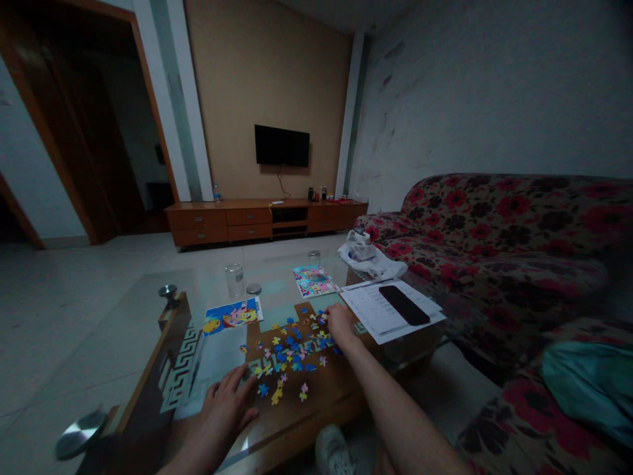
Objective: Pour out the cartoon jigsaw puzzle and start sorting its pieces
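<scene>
Lying loose: small blue, yellow and pink jigsaw pieces [295,347], scattered over the middle of a glass-topped counter with brown panels [277,425], mostly between the two hands.
Left hand [228,399]: palm down, fingers loosely spread, grasping nothing visible; fingertips just beside the nearest pieces.
Right hand [341,324]: fingers curled at the scatter's far right edge; whether they grip a piece cannot be told, the tips being unclear.
Picture sheets: a blue rectangular cartoon sheet [230,316] beyond the left hand; a light-blue and pink cartoon sheet [315,282] farther off.
Glassware: a clear cylindrical glass jar [235,282], upright, near a round, flat lid [254,289].
Papers: white printed sheets [363,309] bearing a black rectangular phone [404,305].
</scene>
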A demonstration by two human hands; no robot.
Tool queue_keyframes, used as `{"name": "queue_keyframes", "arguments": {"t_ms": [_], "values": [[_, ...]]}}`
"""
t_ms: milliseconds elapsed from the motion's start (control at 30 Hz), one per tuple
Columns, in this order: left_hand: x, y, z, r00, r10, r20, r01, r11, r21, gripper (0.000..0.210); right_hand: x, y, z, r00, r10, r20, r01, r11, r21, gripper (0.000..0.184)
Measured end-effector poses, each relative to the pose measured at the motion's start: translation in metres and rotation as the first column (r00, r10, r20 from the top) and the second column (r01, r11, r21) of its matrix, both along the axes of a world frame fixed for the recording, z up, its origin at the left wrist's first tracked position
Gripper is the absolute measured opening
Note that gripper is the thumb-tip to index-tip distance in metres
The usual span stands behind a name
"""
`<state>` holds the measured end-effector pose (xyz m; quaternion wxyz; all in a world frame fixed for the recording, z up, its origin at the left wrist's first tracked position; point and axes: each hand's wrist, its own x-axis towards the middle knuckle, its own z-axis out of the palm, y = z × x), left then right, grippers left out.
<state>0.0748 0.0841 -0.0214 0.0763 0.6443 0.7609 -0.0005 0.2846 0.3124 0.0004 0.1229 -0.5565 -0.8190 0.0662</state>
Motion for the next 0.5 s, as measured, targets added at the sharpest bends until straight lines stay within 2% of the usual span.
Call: {"name": "queue_keyframes", "arguments": {"t_ms": [100,167,400,500], "values": [[0.003,-0.002,0.011,1.000,0.012,0.006,-0.012,1.000,-0.023,0.047,-0.001,0.011,-0.003,0.996,-0.087,0.033,0.087,0.996,0.007,0.026],[0.003,-0.003,0.013,1.000,0.002,0.013,-0.002,1.000,0.003,0.045,-0.003,0.017,-0.006,0.993,-0.109,0.045,0.109,0.994,-0.004,0.023],[-0.003,-0.004,0.001,1.000,-0.012,0.025,0.011,0.999,0.051,0.041,-0.001,0.026,-0.010,0.989,-0.139,0.054,0.141,0.989,-0.041,0.020],[-0.003,-0.006,0.002,0.999,-0.016,0.041,0.013,0.997,0.075,0.042,-0.002,0.026,-0.009,0.989,-0.135,0.054,0.137,0.989,-0.048,0.020]]}}
